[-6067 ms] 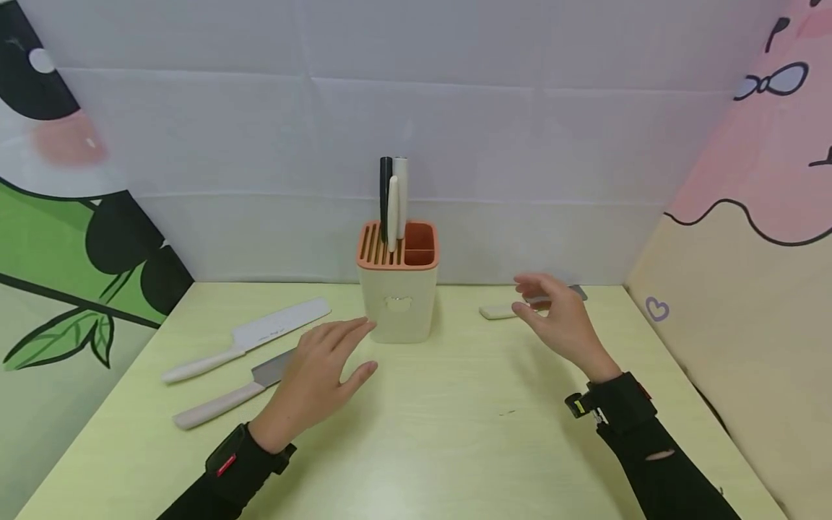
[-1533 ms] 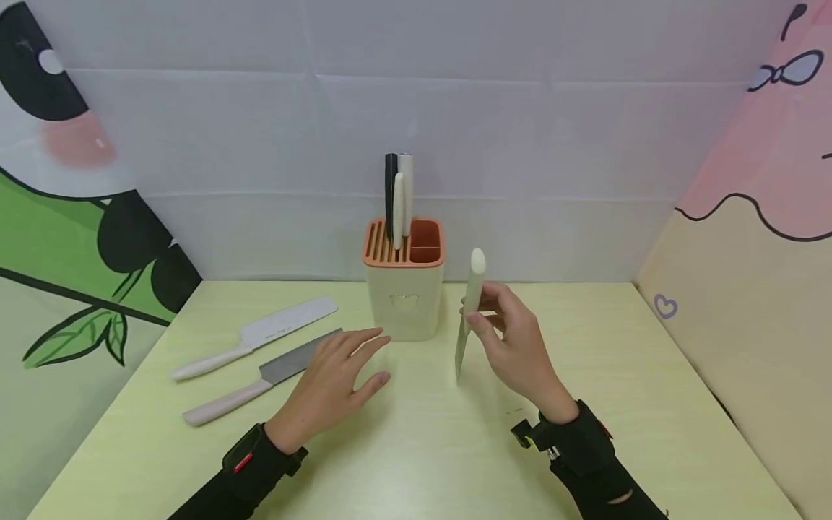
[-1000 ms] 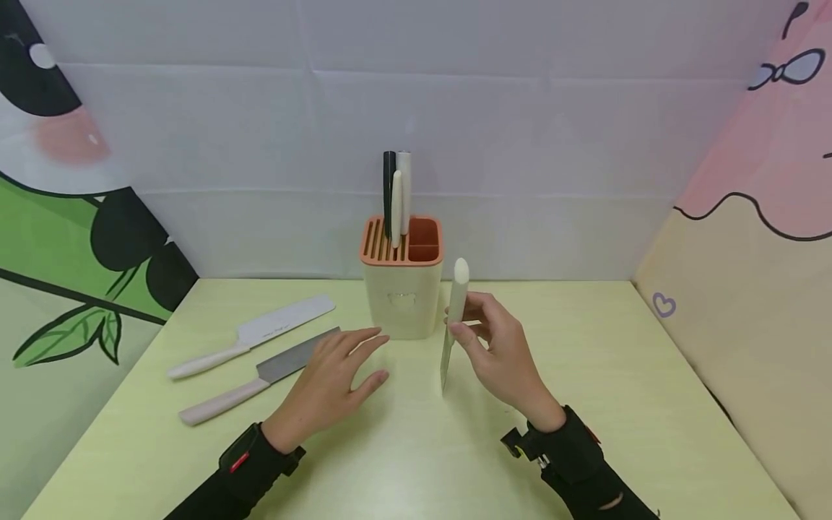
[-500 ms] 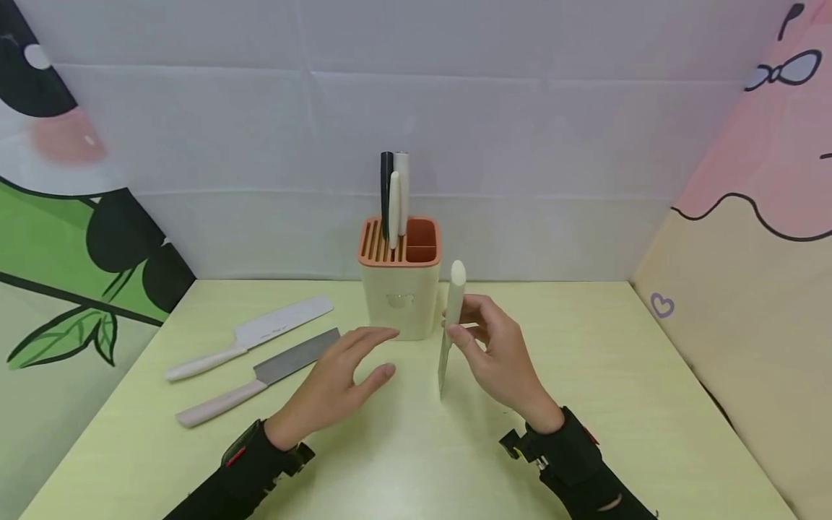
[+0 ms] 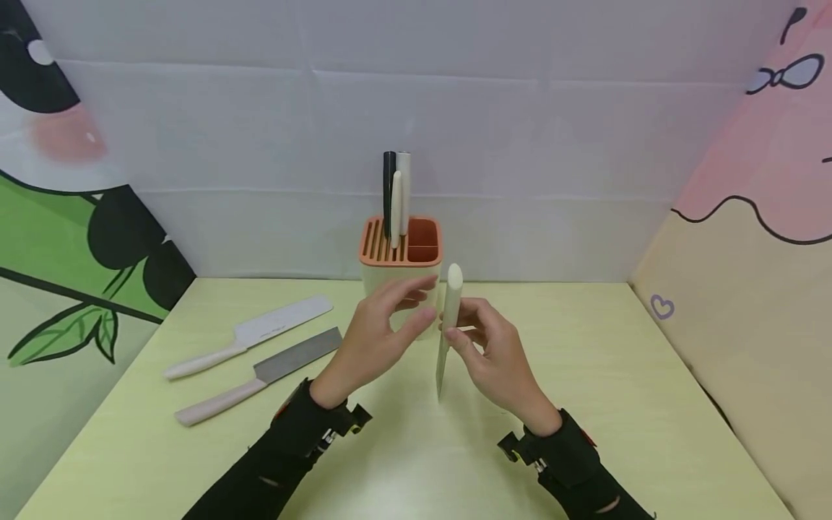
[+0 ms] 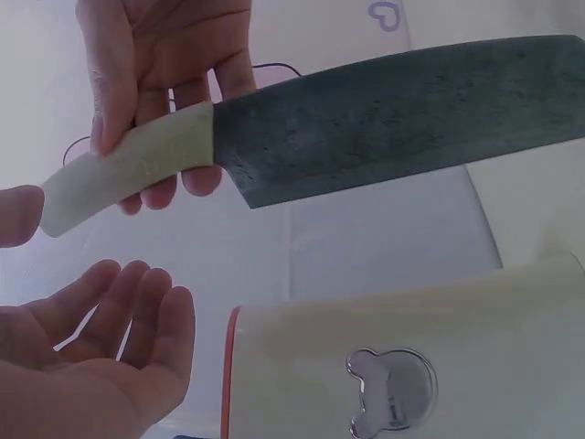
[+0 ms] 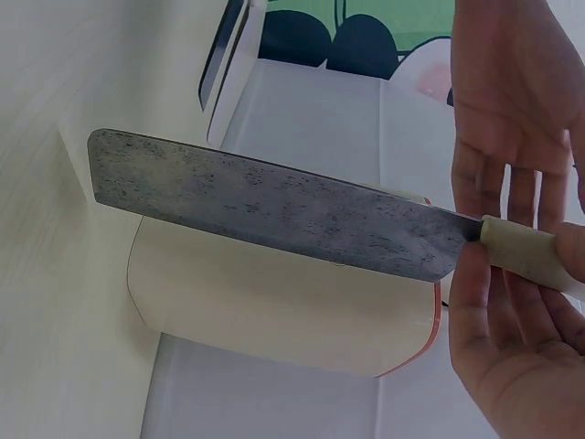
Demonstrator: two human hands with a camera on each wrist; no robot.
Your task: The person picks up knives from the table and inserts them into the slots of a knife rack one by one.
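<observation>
A pale-handled kitchen knife [image 5: 451, 307] stands nearly upright, handle up and broad grey blade [image 7: 274, 206] down, in front of the knife holder. My right hand [image 5: 490, 354] pinches its handle between thumb and fingers. My left hand [image 5: 377, 336] is raised just left of the handle, fingers loosely bent and holding nothing. In the left wrist view the left fingertips [image 6: 155, 288] are apart from the handle [image 6: 132, 169]. The cream knife holder [image 5: 367, 278] with an orange slotted top is partly hidden behind the left hand.
Two knives lie on the table's left side: a white-handled one [image 5: 282, 323] with a bright blade and a nearer one [image 5: 299, 357] with a greyer blade. A black handle [image 5: 388, 191] and two white ones stand in the holder's slots. A pale wall stands close behind.
The right hand has picked the knife up from the table's right side, turned it handle up and brought it left. Just now the left hand has risen and moved right towards it.
</observation>
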